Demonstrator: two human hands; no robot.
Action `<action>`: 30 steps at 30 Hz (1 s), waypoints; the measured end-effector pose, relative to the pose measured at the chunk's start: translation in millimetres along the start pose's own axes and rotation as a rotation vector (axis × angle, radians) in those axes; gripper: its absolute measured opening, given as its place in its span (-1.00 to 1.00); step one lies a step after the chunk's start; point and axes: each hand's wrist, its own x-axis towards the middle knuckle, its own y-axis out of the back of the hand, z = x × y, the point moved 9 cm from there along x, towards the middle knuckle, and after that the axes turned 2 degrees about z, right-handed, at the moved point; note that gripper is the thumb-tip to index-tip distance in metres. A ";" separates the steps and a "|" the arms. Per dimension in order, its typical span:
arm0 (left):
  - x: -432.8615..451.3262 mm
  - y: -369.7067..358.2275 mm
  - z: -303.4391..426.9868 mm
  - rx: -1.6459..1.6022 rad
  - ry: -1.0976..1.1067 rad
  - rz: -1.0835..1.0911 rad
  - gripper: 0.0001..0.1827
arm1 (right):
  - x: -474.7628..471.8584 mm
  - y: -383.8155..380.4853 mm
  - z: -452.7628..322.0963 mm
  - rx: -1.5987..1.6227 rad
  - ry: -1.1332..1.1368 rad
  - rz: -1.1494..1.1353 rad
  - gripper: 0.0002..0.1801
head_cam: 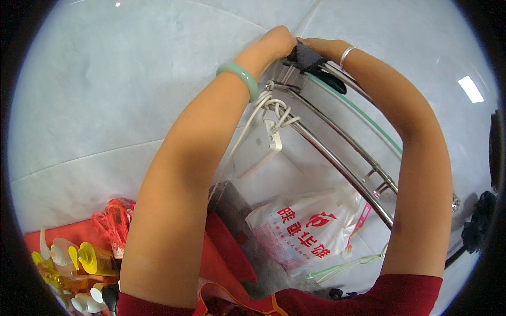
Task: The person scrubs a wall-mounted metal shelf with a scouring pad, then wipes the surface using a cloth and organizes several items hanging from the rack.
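Observation:
My left hand (281, 41), with a jade-green bangle above the wrist, is closed at the left end of a dark, folded item (306, 57), perhaps cloth, at the upper end of a metal wall rack (340, 158). My right hand (324, 46), its wrist in a silver bangle, touches the same item from the right; its fingers are largely hidden. Beneath the hands lies a green-edged glass shelf (355, 112) with a black rounded thing (330, 81) near its end. A white cable (278, 106) is looped round the rack's bars.
A white power strip (274, 136) hangs below the cable. A printed white plastic bag (296, 233) hangs under the rack, near a pink-handled brush (361, 217). Yellow bottles (93, 258) and red plastic strands (114, 221) stand on a red surface at lower left. Pale tiled wall surrounds the rack.

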 end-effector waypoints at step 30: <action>-16.3 -39.4 119.5 0.126 -0.061 -0.292 -0.50 | -119.7 -23.3 52.9 -0.353 0.049 -0.127 -0.48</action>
